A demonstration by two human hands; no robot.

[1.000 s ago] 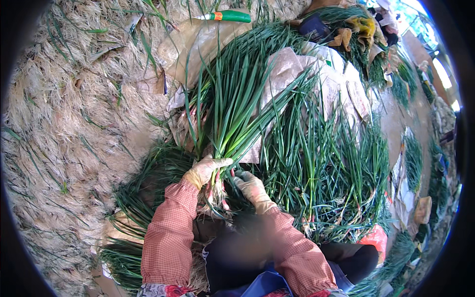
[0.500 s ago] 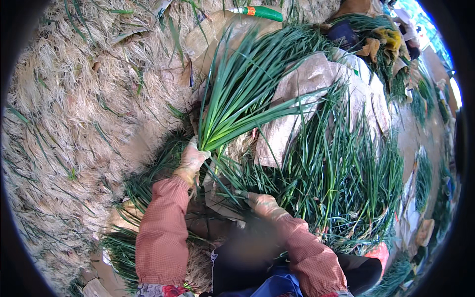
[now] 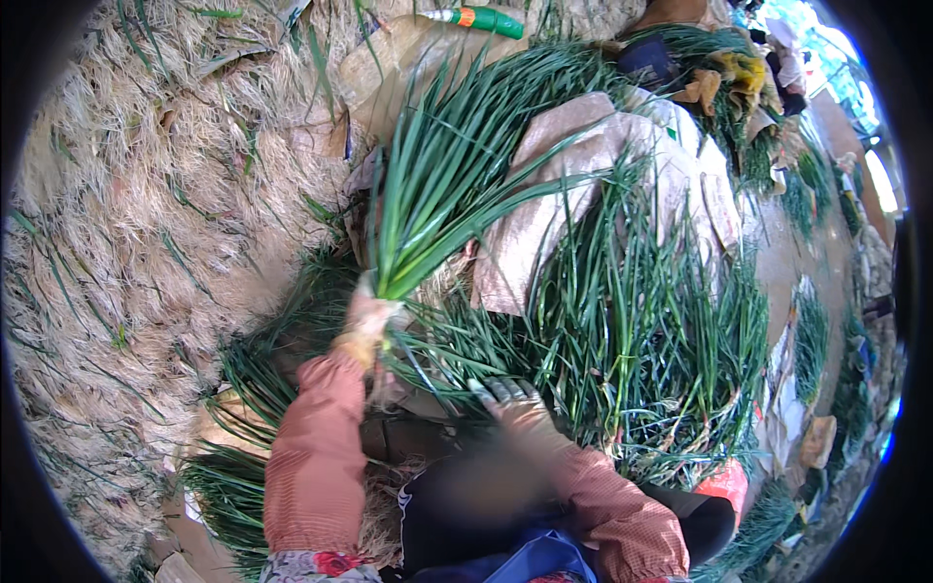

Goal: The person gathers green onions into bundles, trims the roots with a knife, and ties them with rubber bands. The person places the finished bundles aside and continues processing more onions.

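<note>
Nearest, two forearms in reddish checked sleeves are seen entering from the lower edge. The left hand (image 3: 367, 321), gloved, is closed around the base of a bunch of green leaves (image 3: 442, 185), which is held upright and fans out above the fist. The right hand (image 3: 507, 396), also gloved, rests on a heap of loose green leaves (image 3: 641, 321); whether its fingers are closed cannot be told. Behind the heap, brown sacking (image 3: 573, 165) is spread. Dry straw (image 3: 146, 214) covers the ground to the left. Farthest, a green bottle (image 3: 496, 19) lies.
</note>
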